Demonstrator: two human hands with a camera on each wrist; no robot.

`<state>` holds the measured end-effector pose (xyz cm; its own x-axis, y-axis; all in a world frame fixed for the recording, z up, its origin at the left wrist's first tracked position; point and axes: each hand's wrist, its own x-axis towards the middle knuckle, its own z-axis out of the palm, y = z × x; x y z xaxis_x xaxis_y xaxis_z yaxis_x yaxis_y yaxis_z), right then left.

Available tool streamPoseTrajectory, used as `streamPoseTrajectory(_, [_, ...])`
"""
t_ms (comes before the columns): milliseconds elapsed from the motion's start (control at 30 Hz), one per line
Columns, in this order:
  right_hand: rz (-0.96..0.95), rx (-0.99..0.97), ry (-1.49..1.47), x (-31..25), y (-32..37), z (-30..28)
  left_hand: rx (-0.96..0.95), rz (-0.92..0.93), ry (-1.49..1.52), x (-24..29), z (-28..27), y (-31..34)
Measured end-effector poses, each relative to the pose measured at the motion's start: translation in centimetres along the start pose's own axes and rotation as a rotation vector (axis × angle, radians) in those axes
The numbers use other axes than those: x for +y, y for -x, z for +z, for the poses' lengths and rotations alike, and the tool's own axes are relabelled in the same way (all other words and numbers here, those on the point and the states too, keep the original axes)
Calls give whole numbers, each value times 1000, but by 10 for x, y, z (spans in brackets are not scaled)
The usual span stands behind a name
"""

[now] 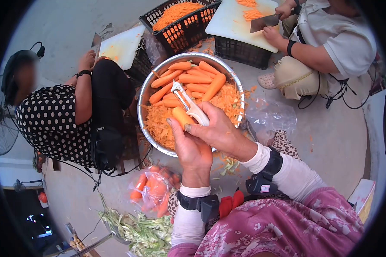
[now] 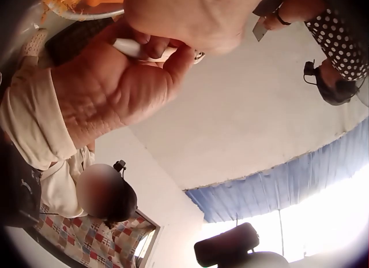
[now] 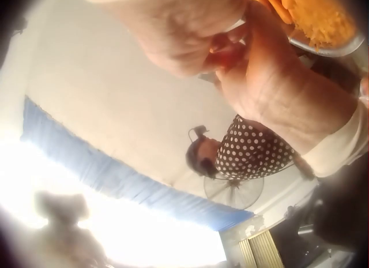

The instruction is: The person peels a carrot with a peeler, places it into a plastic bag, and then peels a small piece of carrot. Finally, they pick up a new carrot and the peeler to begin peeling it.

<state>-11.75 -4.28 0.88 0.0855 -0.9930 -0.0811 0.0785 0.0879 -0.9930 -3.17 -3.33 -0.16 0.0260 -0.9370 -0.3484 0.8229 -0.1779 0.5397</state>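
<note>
Over a steel basin [image 1: 240, 107], the left hand [image 1: 193, 153] grips a carrot [image 1: 182, 115], thumb along its side and most of its lower part hidden by fingers. The right hand [image 1: 225, 133] holds a white-handled peeler [image 1: 197, 112], its metal head pointing away over the basin and its blade side beside the carrot. Both hands meet at the carrot's near end. Whole carrots [image 1: 195, 79] fill the basin's far half, with orange peelings [image 1: 158, 128] around them. In the left wrist view the peeler's white handle [image 2: 130, 49] shows within the right hand [image 2: 115, 89].
Two people sit across the basin, at white cutting boards [image 1: 121, 45]; the one at right holds a cleaver [image 1: 265, 22]. A black crate [image 1: 180, 36] holds shredded carrot. A bag of carrots [image 1: 152, 190] and leafy trimmings [image 1: 137, 233] lie near left, with plastic bags [image 1: 272, 113] at right.
</note>
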Motion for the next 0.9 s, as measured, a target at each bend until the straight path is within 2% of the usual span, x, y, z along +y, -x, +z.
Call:
streamPoseTrajectory(167, [-16,24,-12,6,4,8,54,-30,-17,6,0,0])
streamPoseTrajectory(267, [-71,26,116,1,3,11,61,-13,-21,11,-1,-1])
streamPoseTrajectory(467, [21,23,119,3,5,17,94,-74,-12,13,-9,0])
streamPoseTrajectory(767, [-13,38,114,5,1,17,95,-104,-15,12,-15,-8])
streamPoseTrajectory(900, [32,50,87,6,-3,15,90,-127,-5,11,-16,-15])
